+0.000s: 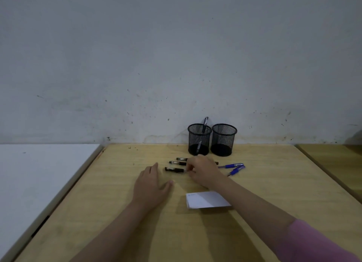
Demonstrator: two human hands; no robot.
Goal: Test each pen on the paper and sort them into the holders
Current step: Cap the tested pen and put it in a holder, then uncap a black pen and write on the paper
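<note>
desk (274,183) edges clear; r hand (203,171) on pens (175,170).

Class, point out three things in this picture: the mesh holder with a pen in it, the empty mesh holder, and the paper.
Left mesh holder (198,142), head view, front wall.
Right mesh holder (223,142), head view, front wall.
Paper (207,200), head view, top sheet's middle.

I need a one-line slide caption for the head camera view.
Right hand reaches for black pens before two mesh holders; left hand rests flat.

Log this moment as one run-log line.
right hand reaching nearest black pen | left hand flat on wooden table | left black mesh holder has one pen
</note>
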